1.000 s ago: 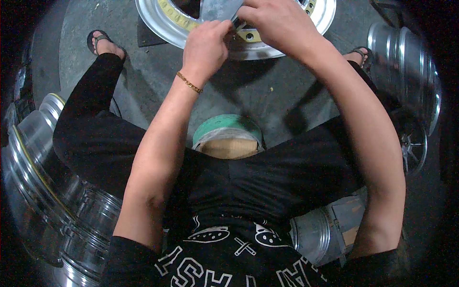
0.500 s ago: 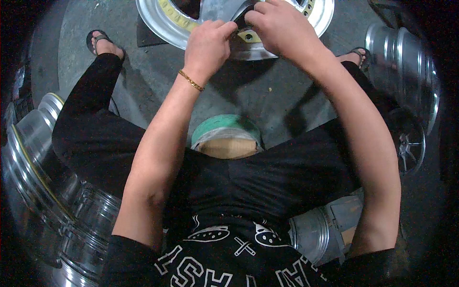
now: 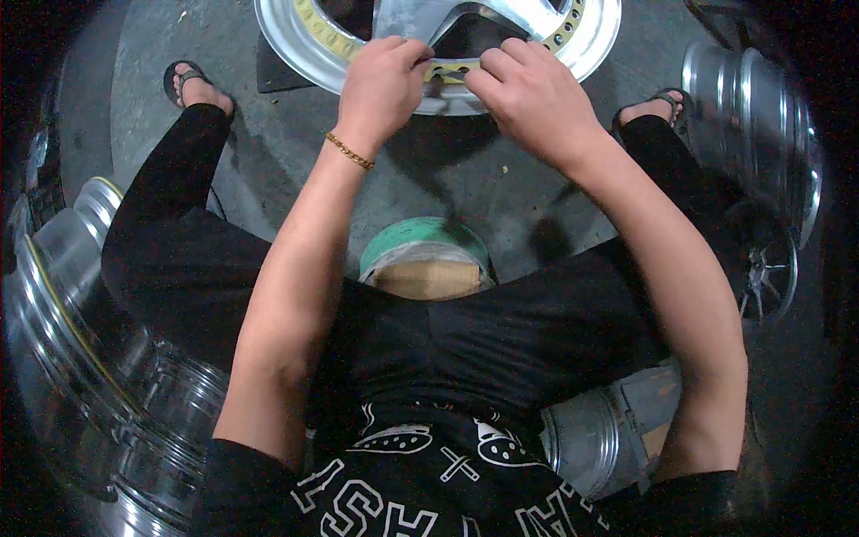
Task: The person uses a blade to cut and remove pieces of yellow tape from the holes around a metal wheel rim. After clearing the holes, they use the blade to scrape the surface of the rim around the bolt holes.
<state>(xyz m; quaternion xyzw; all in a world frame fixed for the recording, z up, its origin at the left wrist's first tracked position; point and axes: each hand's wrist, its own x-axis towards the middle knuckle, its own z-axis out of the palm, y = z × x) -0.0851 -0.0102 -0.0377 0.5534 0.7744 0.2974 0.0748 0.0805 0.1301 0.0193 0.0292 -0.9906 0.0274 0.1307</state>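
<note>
One wheel (image 3: 413,18) beneath both hands' (image 3: 380,94) fingers (image 3: 517,54)

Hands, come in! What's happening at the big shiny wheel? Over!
Left hand and right hand at wheel's near edge. Grip unclear. Hands hide part of yellow band. Over.

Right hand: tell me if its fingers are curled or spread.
Curled: the right hand has its fingers bent inward at the near side of the wheel.

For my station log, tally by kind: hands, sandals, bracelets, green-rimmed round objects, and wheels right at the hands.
Hands: 2 (left hand, right hand)
Sandals: 2 (left sandal, right sandal)
Bracelet: 1
Green-rimmed object: 1
Wheel at the hands: 1
Total: 7
</note>
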